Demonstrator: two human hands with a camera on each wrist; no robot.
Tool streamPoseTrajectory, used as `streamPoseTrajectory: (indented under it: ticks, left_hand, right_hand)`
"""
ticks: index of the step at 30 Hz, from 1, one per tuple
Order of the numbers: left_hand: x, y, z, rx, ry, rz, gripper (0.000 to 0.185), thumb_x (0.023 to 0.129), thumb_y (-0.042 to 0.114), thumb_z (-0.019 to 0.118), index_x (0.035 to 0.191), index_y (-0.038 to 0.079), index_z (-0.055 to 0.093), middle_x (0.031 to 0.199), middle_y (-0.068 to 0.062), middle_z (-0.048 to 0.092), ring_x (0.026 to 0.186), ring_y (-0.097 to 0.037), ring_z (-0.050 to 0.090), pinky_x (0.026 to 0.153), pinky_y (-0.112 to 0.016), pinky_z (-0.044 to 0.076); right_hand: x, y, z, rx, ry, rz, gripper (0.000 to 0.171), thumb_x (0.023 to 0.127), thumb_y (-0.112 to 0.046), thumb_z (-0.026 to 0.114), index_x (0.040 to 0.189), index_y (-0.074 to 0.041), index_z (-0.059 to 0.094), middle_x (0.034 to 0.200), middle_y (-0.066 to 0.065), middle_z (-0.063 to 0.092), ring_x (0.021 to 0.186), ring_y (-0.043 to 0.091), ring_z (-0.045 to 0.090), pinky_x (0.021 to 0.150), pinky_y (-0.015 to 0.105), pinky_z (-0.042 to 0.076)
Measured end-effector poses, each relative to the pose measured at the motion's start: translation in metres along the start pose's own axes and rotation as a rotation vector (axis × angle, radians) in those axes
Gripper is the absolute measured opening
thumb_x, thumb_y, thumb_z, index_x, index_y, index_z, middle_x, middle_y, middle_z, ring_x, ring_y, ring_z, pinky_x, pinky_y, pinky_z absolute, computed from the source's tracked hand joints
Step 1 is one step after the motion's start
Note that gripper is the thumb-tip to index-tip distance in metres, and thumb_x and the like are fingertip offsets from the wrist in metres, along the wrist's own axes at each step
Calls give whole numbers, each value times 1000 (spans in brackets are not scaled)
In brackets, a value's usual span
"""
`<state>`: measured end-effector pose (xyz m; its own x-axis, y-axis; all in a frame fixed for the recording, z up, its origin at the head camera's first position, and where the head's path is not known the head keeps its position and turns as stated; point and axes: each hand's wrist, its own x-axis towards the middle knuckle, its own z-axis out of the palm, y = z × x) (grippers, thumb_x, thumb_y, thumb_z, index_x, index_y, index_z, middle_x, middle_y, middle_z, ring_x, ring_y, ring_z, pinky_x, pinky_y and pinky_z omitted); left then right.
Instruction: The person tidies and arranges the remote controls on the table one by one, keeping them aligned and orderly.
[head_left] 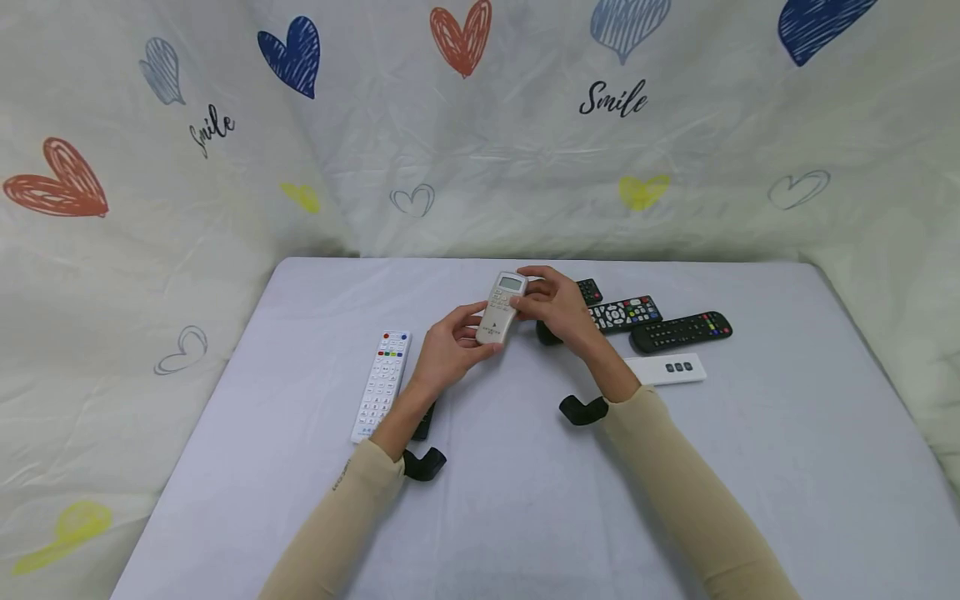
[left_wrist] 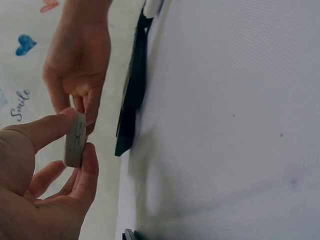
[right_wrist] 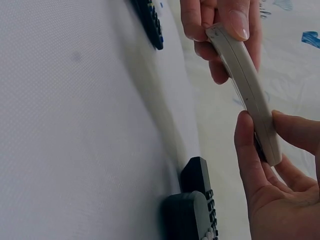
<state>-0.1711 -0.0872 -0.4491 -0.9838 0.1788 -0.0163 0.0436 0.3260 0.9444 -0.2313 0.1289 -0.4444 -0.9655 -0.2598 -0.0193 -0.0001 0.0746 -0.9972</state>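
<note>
Left hand (head_left: 448,346) and right hand (head_left: 553,307) hold one small grey-white remote (head_left: 501,307) between them above the table (head_left: 750,467). The left thumb and fingers pinch its lower end across its thin edges; the right fingers curl round its upper part, just below the display. It is a slim, slightly curved body with a pale screen at the top, rows of small buttons below it, and a small dark mark with a line of print near the bottom, too small to read. Its long axis runs away from the person, screen end farthest, face turned upward and a little toward the person.

Left of the left forearm lies a long white remote (head_left: 382,383) with coloured keys at its far end, lengthwise away from the person. Right of the right wrist lies a flat white remote (head_left: 667,368) bearing three dark buttons. Beyond it lie black remotes (head_left: 678,331), side by side and partly hidden by the right hand. Behind the table hangs a pale cloth backdrop (head_left: 480,158) printed with hearts and the word "Smile".
</note>
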Motion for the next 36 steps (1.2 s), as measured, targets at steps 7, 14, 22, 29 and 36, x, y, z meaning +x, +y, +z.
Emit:
streamPoseTrajectory:
  ticks: [7, 14, 22, 29, 36]
  left_hand:
    - [-3, -4, 1, 0, 5, 5, 68, 85, 10, 86, 147, 19, 58, 131, -13, 70, 111, -27, 73, 97, -39, 61]
    - [-9, -4, 1, 14, 15, 8, 69, 85, 11, 86, 148, 18, 58, 130, -12, 70, 108, -25, 73, 95, -36, 61]
    - [-15, -6, 2, 1, 14, -20, 70, 85, 12, 86, 149, 19, 57, 130, -10, 69, 105, -21, 73, 90, -29, 61]
    - [-20, -7, 3, -34, 19, -16, 70, 85, 9, 86, 148, 16, 58, 127, -12, 69, 99, -19, 73, 84, -20, 60]
    - [-27, -8, 0, -35, 25, -16, 69, 84, 8, 87, 147, 16, 60, 126, -12, 68, 98, -18, 72, 84, -20, 60]
  right_hand:
    - [-2, 1, 1, -4, -9, 2, 59, 96, -5, 72, 150, -1, 48, 129, 28, 67, 90, 7, 73, 80, 28, 64]
    - [-6, 0, 2, -8, -18, 28, 58, 95, -6, 73, 148, -3, 51, 130, 27, 67, 91, 8, 73, 80, 27, 63]
    - [-8, 2, 4, -2, -35, 51, 56, 95, -8, 74, 147, -5, 54, 130, 25, 67, 93, 9, 74, 81, 27, 63]
    - [-10, 2, 4, -34, -32, 60, 56, 94, -9, 76, 146, -5, 55, 130, 24, 68, 94, 7, 73, 79, 25, 62]
    - [-13, 4, 9, -17, -51, 54, 56, 95, -6, 74, 147, -3, 53, 131, 26, 66, 95, 7, 73, 80, 28, 63]
